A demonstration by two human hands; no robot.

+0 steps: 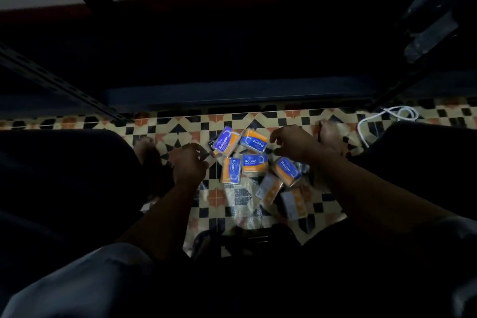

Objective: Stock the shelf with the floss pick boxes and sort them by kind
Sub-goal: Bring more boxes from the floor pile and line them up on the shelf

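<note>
Boxes: small blue-and-orange cardboard floss pick boxes (254, 161) lie scattered on the patterned tile floor (180, 124), centre of frame.
Labels: one reads Smooth (225, 141), several read Round.
My left hand (189, 162): left of the pile, fingers curled, holding nothing I can make out.
My right hand (294, 142): over the pile's upper right, fingers loosely bent, empty.
Shelf: dark metal shelf (232, 93) across the frame's middle.
Cord: white cord (387, 116), right edge.

One "Smooth" box (225, 141), four "Round" boxes (254, 163), two face-down boxes (269, 186)
</note>
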